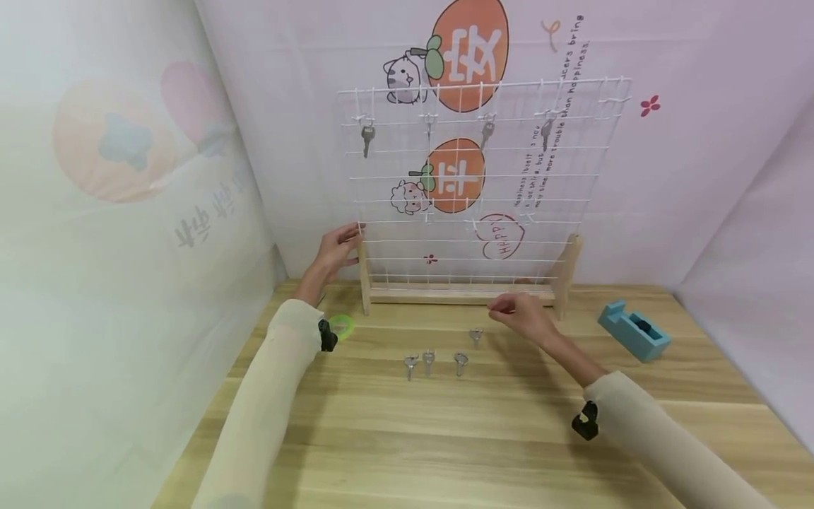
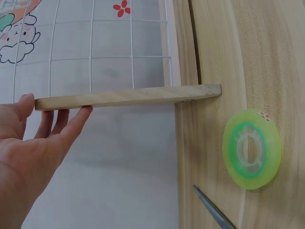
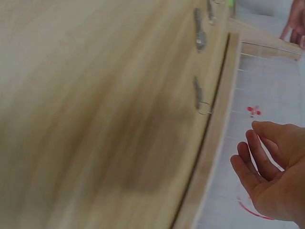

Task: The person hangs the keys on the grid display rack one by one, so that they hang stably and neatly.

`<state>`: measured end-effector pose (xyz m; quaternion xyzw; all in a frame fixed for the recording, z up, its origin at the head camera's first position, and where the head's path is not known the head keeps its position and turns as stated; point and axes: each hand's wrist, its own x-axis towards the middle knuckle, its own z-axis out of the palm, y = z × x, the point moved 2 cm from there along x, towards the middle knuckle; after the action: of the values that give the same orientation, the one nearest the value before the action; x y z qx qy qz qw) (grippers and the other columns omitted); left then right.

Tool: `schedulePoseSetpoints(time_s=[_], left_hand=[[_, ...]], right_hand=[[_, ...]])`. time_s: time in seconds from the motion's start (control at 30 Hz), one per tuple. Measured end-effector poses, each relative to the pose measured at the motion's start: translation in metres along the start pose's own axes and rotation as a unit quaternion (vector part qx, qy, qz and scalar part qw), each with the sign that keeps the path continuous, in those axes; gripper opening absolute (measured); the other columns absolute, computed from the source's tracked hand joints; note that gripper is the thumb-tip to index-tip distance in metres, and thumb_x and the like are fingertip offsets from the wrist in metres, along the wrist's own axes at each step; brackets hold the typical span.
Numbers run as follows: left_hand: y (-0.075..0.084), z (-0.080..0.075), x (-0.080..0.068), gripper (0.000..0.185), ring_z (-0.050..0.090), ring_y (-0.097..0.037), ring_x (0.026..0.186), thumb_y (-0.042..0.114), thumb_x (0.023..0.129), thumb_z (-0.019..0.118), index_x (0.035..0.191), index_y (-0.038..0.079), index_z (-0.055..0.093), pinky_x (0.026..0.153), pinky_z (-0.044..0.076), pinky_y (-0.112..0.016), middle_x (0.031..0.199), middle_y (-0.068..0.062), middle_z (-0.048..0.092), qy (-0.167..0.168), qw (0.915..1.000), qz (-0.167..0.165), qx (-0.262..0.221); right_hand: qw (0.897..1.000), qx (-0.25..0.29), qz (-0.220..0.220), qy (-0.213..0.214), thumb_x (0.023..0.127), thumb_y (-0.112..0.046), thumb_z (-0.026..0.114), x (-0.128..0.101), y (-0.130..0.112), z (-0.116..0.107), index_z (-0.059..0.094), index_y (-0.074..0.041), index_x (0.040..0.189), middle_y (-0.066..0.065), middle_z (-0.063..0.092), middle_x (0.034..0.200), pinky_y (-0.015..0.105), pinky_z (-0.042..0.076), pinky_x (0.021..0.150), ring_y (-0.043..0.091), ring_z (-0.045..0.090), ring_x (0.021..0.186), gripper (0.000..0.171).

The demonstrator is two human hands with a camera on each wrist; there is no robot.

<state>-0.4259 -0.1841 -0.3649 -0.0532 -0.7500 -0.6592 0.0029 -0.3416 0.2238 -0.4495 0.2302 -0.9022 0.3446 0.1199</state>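
A white wire grid rack (image 1: 475, 175) stands upright in a wooden base (image 1: 445, 294). My left hand (image 1: 338, 249) holds the rack's left wooden side post (image 2: 128, 96), with the thumb at its end and the fingers along its outer side. Above the table, in front of the base, my right hand (image 1: 523, 314) has loosely bent fingers and nothing in them. Near it lies a key with a ring (image 1: 476, 336); several more keys (image 1: 461, 363) lie to its left. Keys hang from hooks on the upper grid, including one at the left (image 1: 367, 140) and one at the right (image 1: 545, 132).
A green tape roll (image 2: 251, 149) lies beside the rack's left foot, close to a pointed metal tool (image 2: 213, 207), partly out of frame. At the right sits a blue tape dispenser (image 1: 634, 331). Printed cloth (image 1: 286, 85) surrounds the wooden table (image 1: 407, 438).
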Motion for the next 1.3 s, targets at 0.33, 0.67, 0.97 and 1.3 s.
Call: schedulePoseSetpoints(time_s=[0.33,0.67,0.97,1.3], left_hand=[[0.0,-0.001,0.002,0.043,0.045,-0.03,0.145,0.009,0.11,0.053,0.152,0.011,0.054,0.11,0.047,-0.059,0.159,-0.013,0.045,-0.005,1.0,0.003,-0.006],[0.002,0.001,0.002,0.042,0.045,-0.03,0.145,0.01,0.11,0.053,0.152,0.012,0.055,0.109,0.048,-0.058,0.159,-0.013,0.045,-0.009,0.9999,0.005,-0.007],[-0.002,-0.001,0.0,0.043,0.043,-0.031,0.147,0.014,0.11,0.054,0.153,0.014,0.053,0.109,0.048,-0.056,0.161,-0.012,0.044,-0.01,0.9999,-0.009,0.003],[-0.001,-0.002,-0.001,0.043,0.043,-0.031,0.147,0.013,0.11,0.054,0.152,0.015,0.054,0.11,0.047,-0.058,0.161,-0.012,0.043,-0.009,0.9999,-0.008,0.006]], right_hand=[[0.999,0.01,0.021,-0.026,0.088,0.006,0.077,-0.003,0.015,0.033,0.077,0.006,0.099,0.014,0.077,0.089,0.036,0.062,0.075,0.027,0.074,0.082,0.011],[0.998,-0.013,0.05,-0.048,0.09,0.004,0.076,-0.004,0.021,0.044,0.077,-0.001,0.098,0.01,0.077,0.091,0.036,0.062,0.074,0.021,0.072,0.081,0.009],[1.0,-0.005,0.015,-0.002,0.093,0.006,0.069,-0.009,0.023,0.026,0.076,0.005,0.107,0.014,0.077,0.091,0.042,0.063,0.076,0.03,0.075,0.086,0.015],[0.999,0.003,-0.033,0.043,0.089,0.011,0.074,0.001,0.03,-0.025,0.076,0.006,0.102,0.017,0.076,0.088,0.025,0.061,0.071,0.03,0.074,0.08,0.014]])
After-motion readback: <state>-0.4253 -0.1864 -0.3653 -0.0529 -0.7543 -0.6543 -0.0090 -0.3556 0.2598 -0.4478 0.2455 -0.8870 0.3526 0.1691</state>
